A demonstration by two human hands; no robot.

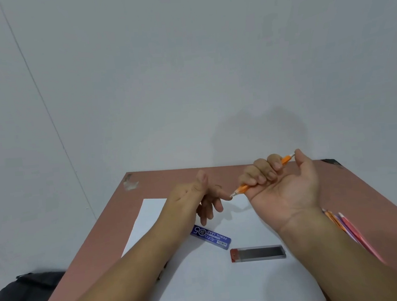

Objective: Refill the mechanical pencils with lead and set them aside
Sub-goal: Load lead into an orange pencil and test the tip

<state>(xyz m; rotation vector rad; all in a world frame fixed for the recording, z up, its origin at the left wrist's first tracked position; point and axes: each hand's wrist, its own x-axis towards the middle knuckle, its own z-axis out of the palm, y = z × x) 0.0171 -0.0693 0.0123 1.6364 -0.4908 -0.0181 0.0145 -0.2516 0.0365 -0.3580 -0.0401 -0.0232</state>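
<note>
My right hand (280, 186) is raised palm-up above the table, fist closed around an orange mechanical pencil (242, 189). Its thumb rests on the pencil's top end; the tip points left and down. My left hand (196, 196) is held beside it, fingers apart, with the index fingertip touching the pencil's tip. A blue lead case (211, 237) labelled "pencil lead" lies on the white paper sheet (204, 282) below my left hand. A clear lead tube with a red cap (258, 254) lies to its right. Several more pencils (346, 228), orange, purple and pink, lie partly hidden behind my right forearm.
The paper covers most of the reddish-brown table (100, 250), which stands against a pale wall. A chipped patch (130, 182) marks the table's far left corner. A black bag (21, 300) sits on the floor at the lower left.
</note>
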